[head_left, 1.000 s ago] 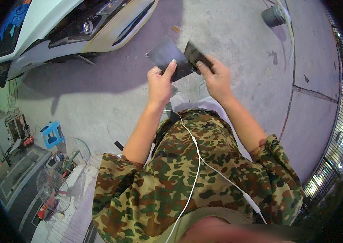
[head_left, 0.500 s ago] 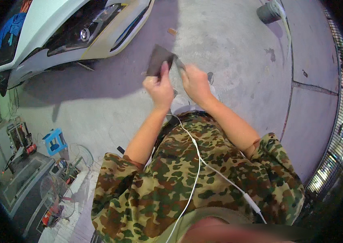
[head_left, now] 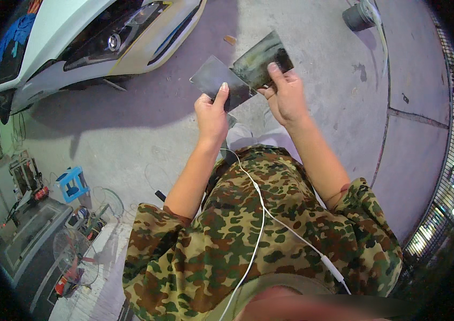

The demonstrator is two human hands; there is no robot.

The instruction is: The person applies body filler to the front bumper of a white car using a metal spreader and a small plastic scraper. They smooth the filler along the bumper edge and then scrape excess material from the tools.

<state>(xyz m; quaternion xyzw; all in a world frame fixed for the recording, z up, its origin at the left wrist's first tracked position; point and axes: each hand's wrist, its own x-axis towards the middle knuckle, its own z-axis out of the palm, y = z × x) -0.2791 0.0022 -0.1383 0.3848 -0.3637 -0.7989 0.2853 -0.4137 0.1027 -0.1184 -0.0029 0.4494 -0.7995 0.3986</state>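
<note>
My left hand (head_left: 213,115) is closed on a thin, square-cornered grey putty spreader (head_left: 211,75), thumb flat on its face. My right hand (head_left: 287,96) grips a second, darker putty spreader (head_left: 254,61), thumb on top and fingers underneath. Pale greenish smears streak the darker one's surface. The two plates are fanned apart over the floor, and their near edges meet or overlap between my hands; whether they touch, I cannot tell. Both are held in the air in front of my body.
A white car front (head_left: 146,53) with a headlight stands at the upper left. A dark bucket (head_left: 357,17) sits far right. At lower left are a blue stool (head_left: 72,184), a fan (head_left: 76,257) and tools. A white cable (head_left: 259,198) hangs down my camouflage shirt.
My right hand has moved right and turned its spreader face-up, away from the left one. The left spreader has tilted, showing a lighter face.
</note>
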